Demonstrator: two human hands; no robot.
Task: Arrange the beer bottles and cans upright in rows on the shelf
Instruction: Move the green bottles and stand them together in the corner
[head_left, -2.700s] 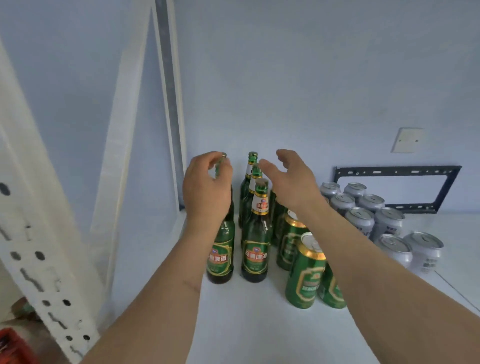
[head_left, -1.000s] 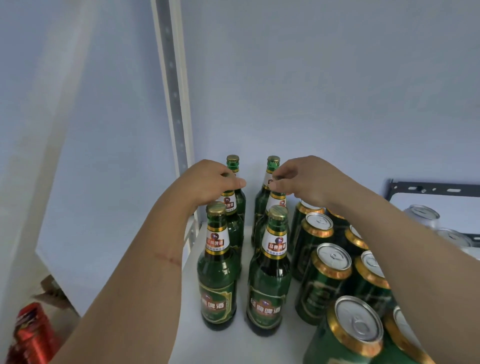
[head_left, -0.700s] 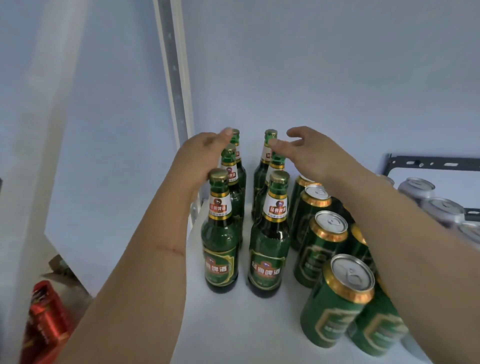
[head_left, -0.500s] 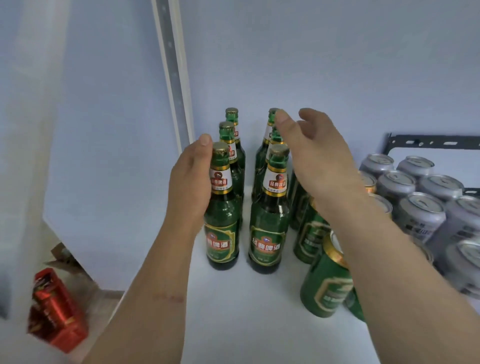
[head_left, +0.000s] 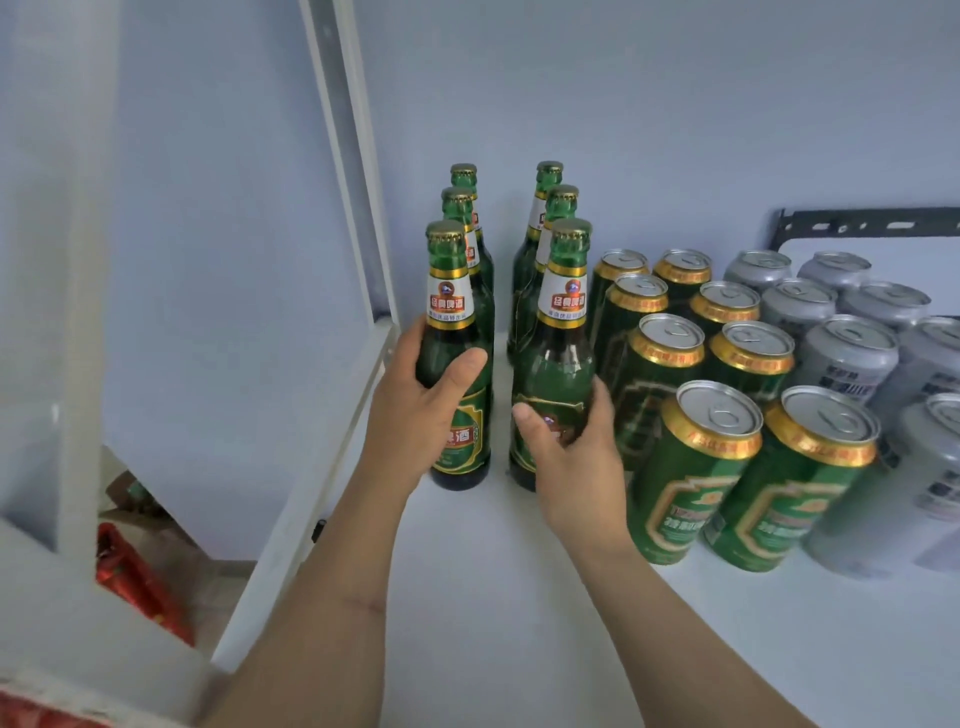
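Several green beer bottles stand upright in two rows on the white shelf (head_left: 467, 597), near its left end. My left hand (head_left: 415, 415) wraps the body of the front left bottle (head_left: 449, 291). My right hand (head_left: 576, 457) grips the lower body of the front right bottle (head_left: 563, 312). Both bottles stand on the shelf. To their right, green cans with gold rims (head_left: 691, 467) stand in two rows. Silver cans (head_left: 852, 353) stand in rows further right.
A white upright post (head_left: 348, 156) rises just left of the bottles, at the shelf's edge. A black metal bracket (head_left: 857, 226) is fixed to the wall behind the silver cans. A red package (head_left: 135, 577) lies on the floor below left.
Both hands came down from the bottle tops and necks to the bodies of the two front bottles and closed on them. The view tilted down and right, bringing more cans into sight.
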